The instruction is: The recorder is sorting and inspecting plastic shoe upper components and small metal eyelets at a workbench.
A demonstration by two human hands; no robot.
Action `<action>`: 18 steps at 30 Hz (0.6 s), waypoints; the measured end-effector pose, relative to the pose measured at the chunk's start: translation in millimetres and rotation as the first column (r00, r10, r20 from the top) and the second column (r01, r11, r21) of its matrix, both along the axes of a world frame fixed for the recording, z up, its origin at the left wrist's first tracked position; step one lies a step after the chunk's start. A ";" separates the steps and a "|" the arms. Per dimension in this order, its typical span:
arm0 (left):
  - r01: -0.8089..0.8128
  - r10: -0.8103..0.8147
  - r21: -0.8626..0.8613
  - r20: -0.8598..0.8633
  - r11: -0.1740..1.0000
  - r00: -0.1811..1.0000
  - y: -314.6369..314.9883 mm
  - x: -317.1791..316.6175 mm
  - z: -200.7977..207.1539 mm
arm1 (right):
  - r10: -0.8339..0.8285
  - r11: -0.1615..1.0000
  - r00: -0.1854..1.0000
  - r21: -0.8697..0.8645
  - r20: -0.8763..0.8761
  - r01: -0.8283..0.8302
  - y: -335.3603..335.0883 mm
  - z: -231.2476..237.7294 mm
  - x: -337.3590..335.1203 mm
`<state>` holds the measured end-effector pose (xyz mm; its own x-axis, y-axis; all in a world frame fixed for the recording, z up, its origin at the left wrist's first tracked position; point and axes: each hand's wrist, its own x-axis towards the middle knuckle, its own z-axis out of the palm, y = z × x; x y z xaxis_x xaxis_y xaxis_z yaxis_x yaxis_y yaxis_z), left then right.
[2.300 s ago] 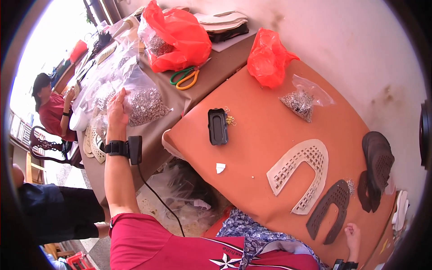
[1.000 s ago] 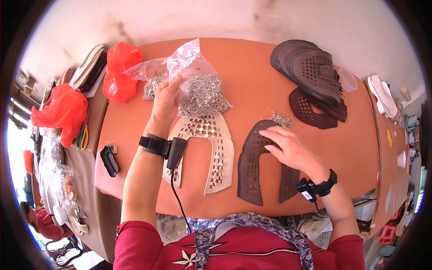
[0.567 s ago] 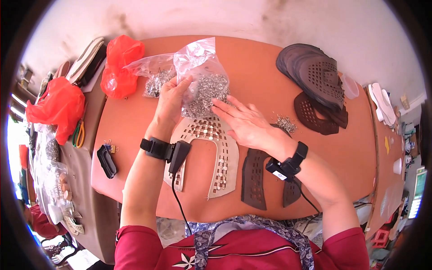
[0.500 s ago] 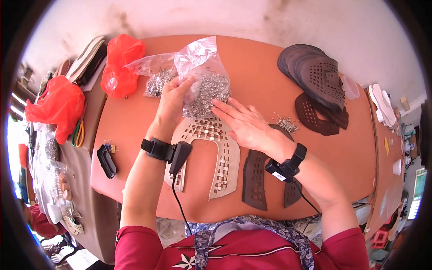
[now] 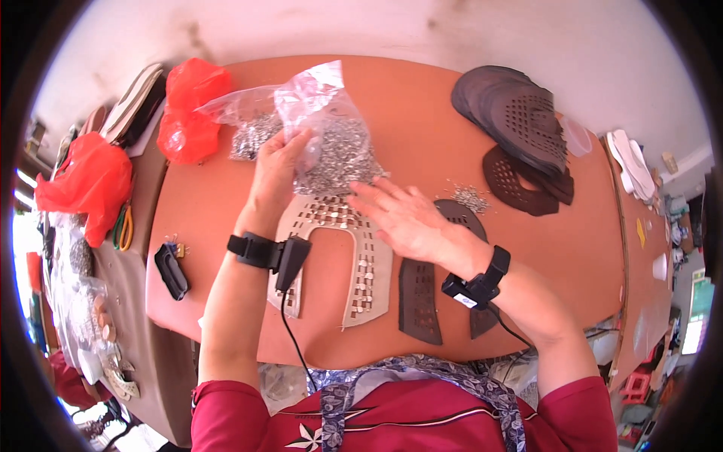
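Pinching a clear bag [image 5: 337, 154] near the pale perforated piece [image 5: 374, 264]: left hand [image 5: 280, 167].
Right hand [image 5: 410, 224], fingers slightly spread, perhaps touches the bag; white label [image 5: 465, 300] on its wrist device [image 5: 483, 287]; table's far edge [image 5: 407, 69] beyond.

Pale pinkish wall [image 5: 361, 26] across top, approx. 10 to 2 o'clock, w/ brownish stain [image 5: 194, 34] nr 11, smaller mark [image 5: 432, 23] btwn 12 & 1. Main surface [image 5: 422, 113], orange-brown, fills ctr; far edge looks curved. Brown-covered surface [image 5: 154, 316] adj., btwn 8 & 9. Narrower orange-brown surface [image 5: 636, 260] at 3, past a dark seam. Red stool [image 5: 636, 388] at 4. Bright greenish panel [image 5: 700, 309], poss. window, btwn 3 & 4. Strong white light [image 5: 24, 215] at 9, blown out, detail unclear.
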<state>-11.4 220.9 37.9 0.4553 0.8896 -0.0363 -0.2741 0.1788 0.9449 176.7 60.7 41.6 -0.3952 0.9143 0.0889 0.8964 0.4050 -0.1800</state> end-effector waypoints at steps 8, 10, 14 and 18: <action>-0.074 0.075 -0.026 0.041 0.997 0.996 4.8 0.3 -4.8 | 0.015 0.994 0.997 -0.105 -0.078 -0.023 -80.1 -2.3 21.3; -0.067 0.068 -0.025 0.022 0.997 0.997 2.4 0.8 -0.8 | -0.055 0.990 0.995 -0.136 -0.089 0.043 -98.8 -7.6 30.2; -0.053 0.054 -0.026 0.073 0.998 0.996 -1.0 2.1 -1.5 | -0.157 0.971 0.985 -0.194 -0.072 0.141 -122.7 -15.2 44.3; -0.086 0.087 -0.040 0.023 0.996 0.996 1.1 0.6 -5.0 | -0.160 0.972 0.981 -0.189 -0.113 0.137 -130.3 -16.3 44.2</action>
<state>-10.7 222.1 32.9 0.3782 0.9237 -0.0611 -0.3132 0.1898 0.9305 220.9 -69.7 25.3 -0.2496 0.9675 -0.0415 0.9092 0.2194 -0.3537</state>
